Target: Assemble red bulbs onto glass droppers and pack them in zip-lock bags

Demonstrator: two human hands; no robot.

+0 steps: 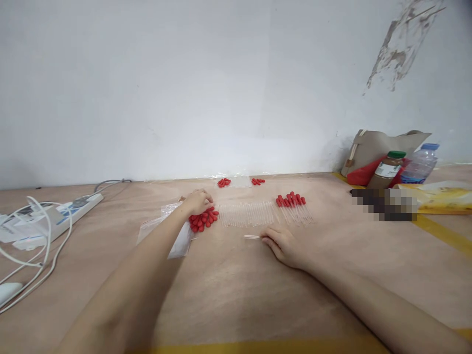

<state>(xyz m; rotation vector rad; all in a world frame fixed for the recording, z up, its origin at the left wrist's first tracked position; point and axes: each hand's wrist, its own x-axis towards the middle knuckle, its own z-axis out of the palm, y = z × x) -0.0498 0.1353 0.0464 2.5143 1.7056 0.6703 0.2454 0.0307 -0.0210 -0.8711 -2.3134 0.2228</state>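
My right hand [282,245] pinches one end of a clear glass dropper tube [251,237], which points left just above the tabletop. My left hand [198,202] is over a pile of red rubber bulbs [202,222], its fingers curled down at the pile's far edge; whatever its fingertips pinch is hidden. Between the hands and farther back, a row of clear glass tubes [245,214] lies side by side. To the right of that row, several droppers with red bulbs [292,200] fitted on their tubes lie together.
Clear plastic bags [180,243] lie beneath and beside the bulb pile. Near the wall are more red bulbs [223,182] and clear tubes [239,182]. A power strip [79,212] with white cables is at left; a bag [379,145], a green-capped bottle [387,169] and a blue-capped bottle [420,164] stand right.
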